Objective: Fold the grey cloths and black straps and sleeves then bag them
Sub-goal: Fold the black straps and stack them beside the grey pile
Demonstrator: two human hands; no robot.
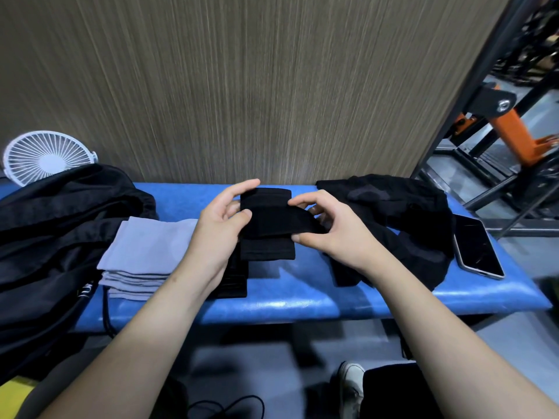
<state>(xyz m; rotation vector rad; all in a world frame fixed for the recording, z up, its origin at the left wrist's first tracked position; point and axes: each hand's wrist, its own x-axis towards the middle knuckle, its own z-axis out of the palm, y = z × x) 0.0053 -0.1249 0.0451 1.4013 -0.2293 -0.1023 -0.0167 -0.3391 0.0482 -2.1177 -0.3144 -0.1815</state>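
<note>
A folded black sleeve is held above the blue bench, between both hands. My left hand grips its left edge with thumb and curled fingers. My right hand pinches its right edge. A stack of folded grey cloths lies to the left of my left hand. Under my left wrist lies a flat pile of folded black pieces. A heap of unfolded black sleeves and straps sits to the right. The black bag slumps at the bench's left end.
A phone lies face up at the bench's right end, next to the black heap. A white fan stands behind the bag. A wood-grain wall backs the bench. Orange and black gym equipment stands at the right. A shoe is on the floor.
</note>
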